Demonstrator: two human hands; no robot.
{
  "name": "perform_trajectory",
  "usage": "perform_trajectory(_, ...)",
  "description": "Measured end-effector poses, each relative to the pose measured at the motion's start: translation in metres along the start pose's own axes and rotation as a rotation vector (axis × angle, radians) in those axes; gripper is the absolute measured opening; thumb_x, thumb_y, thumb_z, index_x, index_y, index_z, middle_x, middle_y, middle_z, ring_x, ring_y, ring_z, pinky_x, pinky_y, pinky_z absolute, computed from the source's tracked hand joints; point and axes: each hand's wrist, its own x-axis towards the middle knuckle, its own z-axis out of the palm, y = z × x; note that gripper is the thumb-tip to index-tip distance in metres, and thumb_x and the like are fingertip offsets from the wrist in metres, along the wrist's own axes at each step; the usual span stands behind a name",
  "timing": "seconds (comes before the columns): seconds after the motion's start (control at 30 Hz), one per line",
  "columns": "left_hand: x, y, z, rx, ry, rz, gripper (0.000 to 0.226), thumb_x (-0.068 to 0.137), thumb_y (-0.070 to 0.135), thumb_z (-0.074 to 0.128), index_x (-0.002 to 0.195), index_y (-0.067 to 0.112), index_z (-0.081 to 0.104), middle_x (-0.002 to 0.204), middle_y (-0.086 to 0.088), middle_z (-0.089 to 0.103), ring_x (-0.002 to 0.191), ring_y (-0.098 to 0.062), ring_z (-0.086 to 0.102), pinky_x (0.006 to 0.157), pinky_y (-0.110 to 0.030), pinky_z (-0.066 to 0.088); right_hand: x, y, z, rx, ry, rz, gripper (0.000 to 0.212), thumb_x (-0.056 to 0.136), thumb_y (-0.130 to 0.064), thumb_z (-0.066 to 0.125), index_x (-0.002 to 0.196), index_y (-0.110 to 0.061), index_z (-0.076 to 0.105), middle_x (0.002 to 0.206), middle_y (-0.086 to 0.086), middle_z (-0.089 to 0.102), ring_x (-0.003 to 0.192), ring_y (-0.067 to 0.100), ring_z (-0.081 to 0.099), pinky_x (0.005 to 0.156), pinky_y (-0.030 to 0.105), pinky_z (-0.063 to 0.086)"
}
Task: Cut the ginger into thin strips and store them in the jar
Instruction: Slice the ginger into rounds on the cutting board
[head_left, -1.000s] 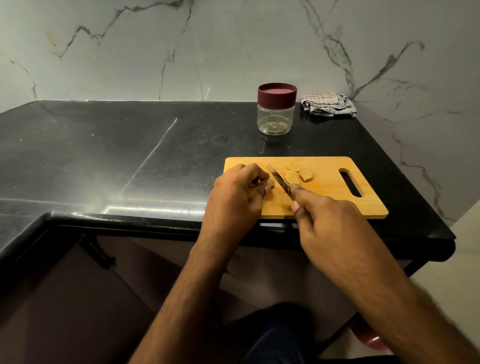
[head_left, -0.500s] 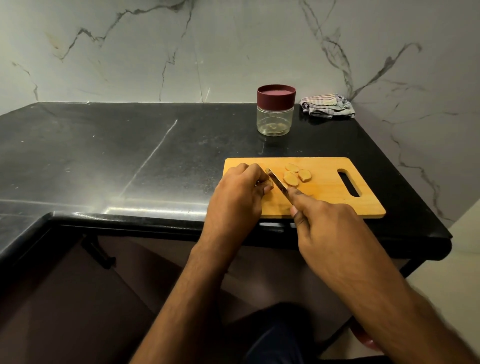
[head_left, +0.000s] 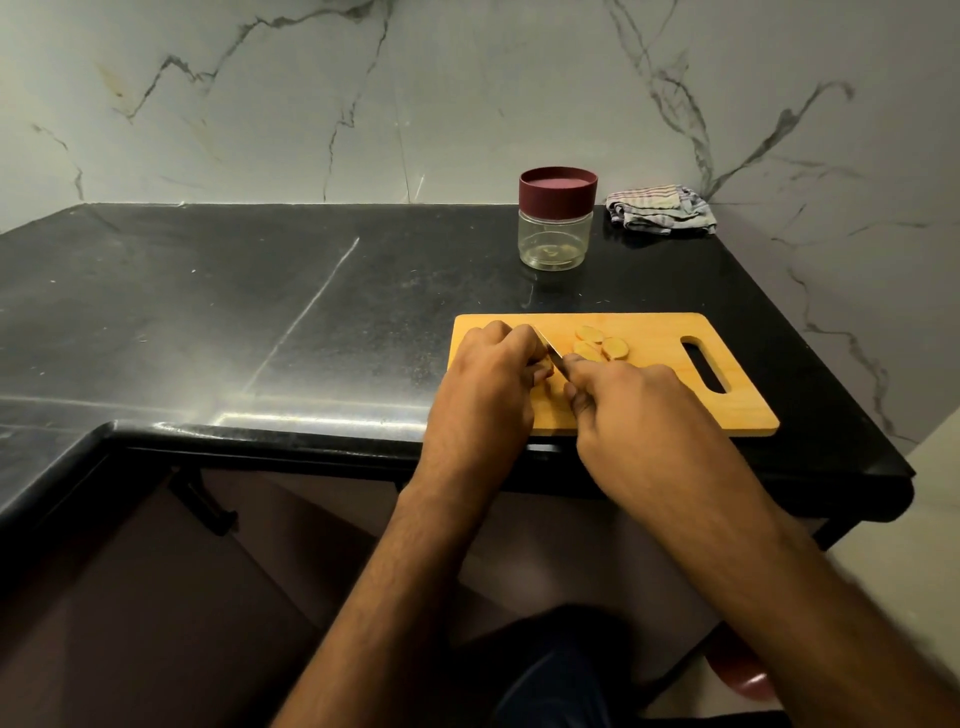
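Ginger slices (head_left: 601, 345) lie in a small cluster on the wooden cutting board (head_left: 649, 405), toward its middle, a few pale yellow rounds touching or overlapping one another. I see the board lying flat near the front edge of the black stone table (head_left: 260, 312), its handle slot pointing right.

My left hand (head_left: 488, 384) rests on the left part of the board with fingers curled down; its grip is closed on a small piece of ginger, most of which the fingers hide. My right hand (head_left: 639, 410) sits just beside it, its grip closed round a knife (head_left: 551, 353); the handle is hidden in the fist and the index finger lies along the back of the blade. The narrow blade slants up and to the left, its tip close against the left fingertips. I cannot tell whether the edge touches the held piece.

The jar (head_left: 556, 223), clear with a dark red lid screwed on, stands upright on the table behind the board, well apart from it. A crumpled checked cloth (head_left: 660, 210) lies just to its right, against the grey-veined marble wall (head_left: 467, 93).
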Motion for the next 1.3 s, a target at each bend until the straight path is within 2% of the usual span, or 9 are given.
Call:
perform_trajectory(0.1,-0.002,-0.001,0.001,-0.009,0.017,-0.013,0.009,0.092,0.001,0.063,0.097,0.008,0.067,0.097,-0.004,0.061,0.091,-0.018,0.057,0.074,-0.039,0.053,0.003,-0.001,0.003,0.038,-0.001,0.000,0.037,0.100,-0.021,0.045,0.134,-0.035,0.049,0.089,-0.006,0.047,0.083,0.010,0.047,0.067,0.023,0.041)
perform_trajectory(0.17,-0.001,-0.001,0.000,-0.032,0.011,-0.044,0.005,0.093,0.006,0.064,0.095,0.011,0.066,0.096,-0.002,0.063,0.092,-0.017,0.060,0.076,-0.041,0.055,-0.001,0.003,0.002,0.064,0.052,-0.009,0.033,0.102,-0.028,0.041,0.133,-0.034,0.050,0.086,-0.007,0.046,0.082,0.009,0.048,0.065,0.023,0.040)
perform_trajectory(0.27,-0.001,-0.002,-0.001,-0.019,-0.004,-0.045,0.006,0.095,0.013,0.065,0.101,0.014,0.067,0.100,0.000,0.063,0.095,-0.017,0.061,0.078,-0.041,0.056,-0.009,0.008,-0.001,0.076,0.156,-0.051,0.037,0.102,-0.033,0.037,0.139,-0.034,0.043,0.092,-0.006,0.055,0.082,0.007,0.047,0.061,0.022,0.038)
perform_trajectory(0.33,-0.003,-0.002,-0.001,-0.004,0.002,-0.031,0.011,0.095,0.016,0.066,0.106,0.016,0.067,0.101,0.002,0.063,0.095,-0.015,0.060,0.078,-0.039,0.056,-0.013,0.011,-0.002,0.084,0.152,-0.059,0.041,0.102,-0.033,0.036,0.143,-0.034,0.038,0.099,-0.006,0.059,0.083,0.007,0.048,0.059,0.021,0.038)
perform_trajectory(0.47,-0.003,-0.002,-0.001,0.021,-0.018,-0.044,0.015,0.096,0.025,0.065,0.110,0.020,0.065,0.103,0.004,0.061,0.096,-0.012,0.058,0.078,-0.033,0.054,-0.019,0.019,0.001,0.104,0.125,-0.046,0.041,0.102,-0.033,0.037,0.143,-0.034,0.037,0.087,-0.010,0.052,0.077,0.007,0.051,0.052,0.014,0.033)
perform_trajectory(0.6,-0.004,-0.002,-0.001,0.027,0.005,-0.024,0.013,0.095,0.021,0.066,0.108,0.016,0.066,0.099,0.006,0.061,0.094,-0.012,0.056,0.076,-0.031,0.052,-0.025,0.018,0.006,0.139,0.095,-0.065,0.039,0.101,-0.034,0.037,0.141,-0.036,0.040,0.084,-0.013,0.051,0.068,0.004,0.048,0.050,0.013,0.031)
perform_trajectory(0.8,-0.005,-0.002,0.001,0.025,0.039,0.008,0.009,0.094,0.015,0.066,0.102,0.011,0.066,0.098,0.001,0.063,0.091,-0.016,0.058,0.074,-0.039,0.053,-0.029,0.017,0.005,0.160,0.123,-0.082,0.042,0.102,-0.037,0.033,0.144,-0.036,0.035,0.076,-0.013,0.050,0.061,0.004,0.047,0.045,0.013,0.026)
perform_trajectory(1.2,-0.003,-0.001,0.004,-0.009,0.043,-0.001,0.004,0.094,0.010,0.065,0.097,0.009,0.067,0.096,-0.001,0.063,0.089,-0.017,0.060,0.073,-0.043,0.053,-0.023,0.014,0.004,0.093,0.092,-0.063,0.042,0.101,-0.028,0.042,0.142,-0.034,0.038,0.083,-0.009,0.049,0.065,0.005,0.043,0.047,0.014,0.028)
perform_trajectory(1.3,-0.001,-0.001,0.003,-0.027,0.027,-0.019,0.002,0.093,0.010,0.065,0.093,0.011,0.066,0.093,0.000,0.062,0.086,-0.018,0.059,0.072,-0.045,0.053,-0.016,0.013,0.002,0.080,0.053,-0.037,0.043,0.100,-0.025,0.045,0.142,-0.032,0.038,0.088,-0.007,0.050,0.075,0.008,0.047,0.051,0.016,0.034)
